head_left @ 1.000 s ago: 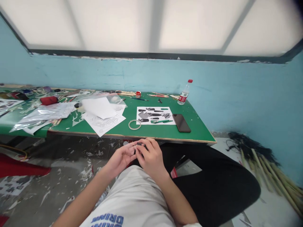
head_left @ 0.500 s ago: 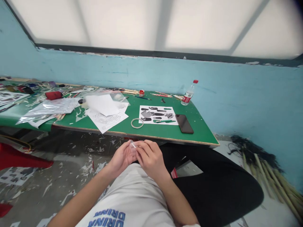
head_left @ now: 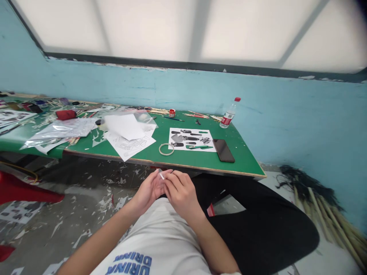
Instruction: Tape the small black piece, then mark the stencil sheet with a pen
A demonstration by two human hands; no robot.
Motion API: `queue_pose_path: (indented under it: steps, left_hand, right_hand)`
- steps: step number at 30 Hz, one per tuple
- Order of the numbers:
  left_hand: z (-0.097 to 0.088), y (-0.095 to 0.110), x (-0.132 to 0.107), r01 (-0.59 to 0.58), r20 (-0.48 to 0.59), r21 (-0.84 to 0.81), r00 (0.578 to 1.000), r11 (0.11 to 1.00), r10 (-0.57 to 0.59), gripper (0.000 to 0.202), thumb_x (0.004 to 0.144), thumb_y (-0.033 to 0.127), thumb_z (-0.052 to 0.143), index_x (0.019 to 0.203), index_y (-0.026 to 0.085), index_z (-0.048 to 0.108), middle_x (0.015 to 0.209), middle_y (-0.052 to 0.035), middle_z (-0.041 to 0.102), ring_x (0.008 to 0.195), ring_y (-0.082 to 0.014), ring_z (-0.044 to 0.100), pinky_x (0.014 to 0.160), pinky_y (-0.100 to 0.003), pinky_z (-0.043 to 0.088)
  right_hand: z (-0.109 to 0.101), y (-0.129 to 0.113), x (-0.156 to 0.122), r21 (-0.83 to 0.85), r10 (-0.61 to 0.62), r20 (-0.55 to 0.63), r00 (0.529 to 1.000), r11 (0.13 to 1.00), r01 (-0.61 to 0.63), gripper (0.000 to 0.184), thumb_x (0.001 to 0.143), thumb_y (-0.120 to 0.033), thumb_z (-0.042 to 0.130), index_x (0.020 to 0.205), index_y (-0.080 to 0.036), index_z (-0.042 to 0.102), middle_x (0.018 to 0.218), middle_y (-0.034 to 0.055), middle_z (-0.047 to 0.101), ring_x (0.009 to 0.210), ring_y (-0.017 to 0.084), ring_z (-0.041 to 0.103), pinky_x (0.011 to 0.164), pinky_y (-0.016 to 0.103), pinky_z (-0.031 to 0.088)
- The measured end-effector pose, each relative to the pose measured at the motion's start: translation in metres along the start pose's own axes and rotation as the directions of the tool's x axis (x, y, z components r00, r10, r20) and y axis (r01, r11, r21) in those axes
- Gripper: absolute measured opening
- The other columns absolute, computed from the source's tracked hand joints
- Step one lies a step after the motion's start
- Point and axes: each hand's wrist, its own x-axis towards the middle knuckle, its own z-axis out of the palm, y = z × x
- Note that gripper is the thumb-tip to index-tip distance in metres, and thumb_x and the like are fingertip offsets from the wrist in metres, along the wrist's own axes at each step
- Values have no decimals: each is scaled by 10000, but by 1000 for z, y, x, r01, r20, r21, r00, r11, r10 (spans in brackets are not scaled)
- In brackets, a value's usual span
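Note:
My left hand (head_left: 148, 190) and my right hand (head_left: 181, 191) meet over my lap, just in front of the table edge. Between their fingertips is a small white strip (head_left: 162, 176) with a clear, film-like piece around it; its exact kind is too small to tell. The right fingers are pinched together at the strip. The left thumb and fingers close around the clear part from the other side. On the table beyond lie a narrow roll of tape (head_left: 166, 149), a printed sheet (head_left: 179, 130) with dark cut-out shapes, and a green craft knife (head_left: 199, 147) resting on it.
A phone (head_left: 223, 150) lies right of the sheet on the green table (head_left: 245, 151). Behind stand a water bottle (head_left: 228, 116) and a small red paint jar (head_left: 172, 113). Papers (head_left: 124, 128) and a plastic bag (head_left: 61, 131) spread leftward. A red stool (head_left: 25, 191) stands at left.
The hands stay together over the lap. The right fingers shift slightly, and a little more of the white strip's end shows. The table things have not moved.

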Motion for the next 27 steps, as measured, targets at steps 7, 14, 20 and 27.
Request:
queue_pose_path:
  steps: [7, 14, 20, 27]
  left_hand:
    - [-4, -4, 0, -18, 0, 7, 1000, 1000, 18, 430, 1106, 345, 439, 1242, 93, 760, 1027, -131, 795, 768, -139, 701, 741, -228, 577]
    - [-4, -5, 0, -11, 8, 14, 1000, 1000, 10, 430, 1108, 341, 438, 1220, 88, 768, 1109, -157, 788, 854, -162, 732, 775, -232, 581]
    - [-1, -2, -2, -2, 7, 25, 1000, 1000, 2, 473, 1126, 329, 373, 1202, 90, 774, 1104, -152, 795, 898, -165, 747, 821, -241, 593]
    - [-3, -3, -3, -9, 15, 75, 1000, 997, 7, 443, 1103, 333, 418, 1171, 90, 783, 1115, -156, 796, 976, -208, 745, 822, -272, 591]
  right_hand:
    - [1, 0, -1, -9, 3, 15, 1000, 1000, -3, 262, 1021, -71, 534, 1149, -160, 745, 1172, 133, 769, 1151, 293, 643, 877, 442, 546]
    - [1, 0, 0, -22, -26, 7, 1000, 999, 26, 249, 1005, -45, 557, 1117, -142, 758, 1151, 130, 774, 1122, 292, 635, 882, 425, 540]
    - [0, -1, 1, -8, -42, -2, 999, 999, 42, 241, 991, -33, 573, 1132, -100, 757, 1159, 141, 784, 1107, 298, 616, 883, 427, 537]
    - [-1, 1, 1, 35, -73, 29, 997, 997, 72, 200, 1018, -66, 567, 1103, -84, 748, 1211, 152, 783, 1121, 299, 635, 878, 432, 546]
